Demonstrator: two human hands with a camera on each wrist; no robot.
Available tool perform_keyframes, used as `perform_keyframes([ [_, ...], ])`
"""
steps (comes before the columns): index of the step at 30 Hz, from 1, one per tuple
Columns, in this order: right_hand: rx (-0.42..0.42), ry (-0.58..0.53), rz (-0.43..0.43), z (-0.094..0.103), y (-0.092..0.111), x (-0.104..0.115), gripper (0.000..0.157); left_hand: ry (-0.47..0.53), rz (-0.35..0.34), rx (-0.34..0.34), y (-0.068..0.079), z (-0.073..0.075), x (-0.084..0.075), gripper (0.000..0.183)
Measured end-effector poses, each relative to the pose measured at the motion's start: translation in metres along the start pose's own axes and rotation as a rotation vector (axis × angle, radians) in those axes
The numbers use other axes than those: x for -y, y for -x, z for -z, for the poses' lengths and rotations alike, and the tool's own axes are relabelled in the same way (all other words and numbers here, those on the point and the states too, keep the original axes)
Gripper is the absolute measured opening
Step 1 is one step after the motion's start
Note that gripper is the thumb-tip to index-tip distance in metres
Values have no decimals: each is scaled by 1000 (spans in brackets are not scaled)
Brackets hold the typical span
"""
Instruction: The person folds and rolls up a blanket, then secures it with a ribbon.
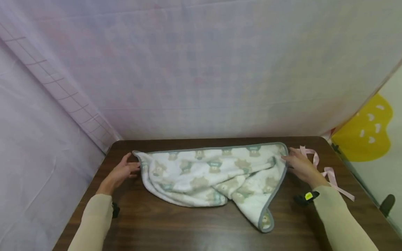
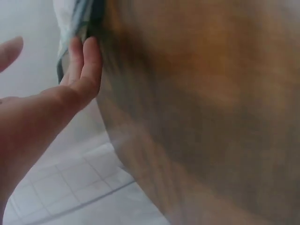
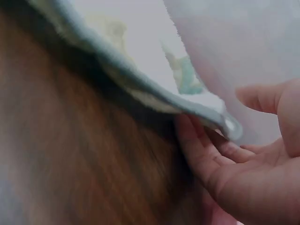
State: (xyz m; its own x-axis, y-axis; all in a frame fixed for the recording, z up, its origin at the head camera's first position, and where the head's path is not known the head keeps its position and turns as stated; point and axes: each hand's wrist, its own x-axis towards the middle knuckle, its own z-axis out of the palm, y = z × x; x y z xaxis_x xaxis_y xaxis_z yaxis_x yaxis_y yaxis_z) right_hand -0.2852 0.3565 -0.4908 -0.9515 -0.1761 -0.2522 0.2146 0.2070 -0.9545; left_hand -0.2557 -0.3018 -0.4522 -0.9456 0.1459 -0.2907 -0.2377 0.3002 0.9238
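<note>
Blanket (image 1: pixel 194 177), white with beige bears and a grey border, lies bunched across the table between my two hands. My left hand (image 1: pixel 122 170) is at its left end, fingers loosely extended and meeting the bordered edge near the corner; the left wrist view shows the thumb held well away from the cloth, so nothing is pinched there. My right hand (image 1: pixel 302 168) is at the far right corner, fingers reaching beneath the grey border. The right wrist view shows that thumb raised above the corner and apart from it, so this hand is open too.

Between them, the blanket's far side runs fairly straight, near the back of the table. Its left part sags into a rounded fold toward me, while the right part is twisted, with one corner turned up and pointing my way.

Both my cream sleeves (image 1: pixel 94 223) reach in from below, and a dark band with a yellow label (image 1: pixel 309 196) shows by my right wrist. A pink ribbon (image 1: pixel 331 174) trails on the dark brown wood-grain table (image 1: pixel 169 230), just beside my right hand. Beyond stands a pale, faintly checked cloth backdrop (image 1: pixel 201 69), with a yellow shape (image 1: pixel 365 129) bearing white marks at the right.
</note>
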Motion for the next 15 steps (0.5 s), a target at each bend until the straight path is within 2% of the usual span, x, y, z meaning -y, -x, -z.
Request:
perform_keyframes([
  [4, 22, 2, 12, 2, 16, -7, 84, -27, 57, 57, 9, -2, 13, 85],
  [6, 54, -36, 39, 0, 24, -11, 83, -26, 75, 86, 12, -3, 19, 86],
  [10, 106, -154, 115, -4, 35, -24, 83, 2, 68, 112, 18, -3, 31, 85],
  [12, 116, -191, 152, -5, 39, -29, 78, 15, 51, 117, 19, -2, 35, 85],
  [15, 115, -229, 197, -5, 44, -35, 62, 13, 43, 125, 20, -3, 37, 87],
])
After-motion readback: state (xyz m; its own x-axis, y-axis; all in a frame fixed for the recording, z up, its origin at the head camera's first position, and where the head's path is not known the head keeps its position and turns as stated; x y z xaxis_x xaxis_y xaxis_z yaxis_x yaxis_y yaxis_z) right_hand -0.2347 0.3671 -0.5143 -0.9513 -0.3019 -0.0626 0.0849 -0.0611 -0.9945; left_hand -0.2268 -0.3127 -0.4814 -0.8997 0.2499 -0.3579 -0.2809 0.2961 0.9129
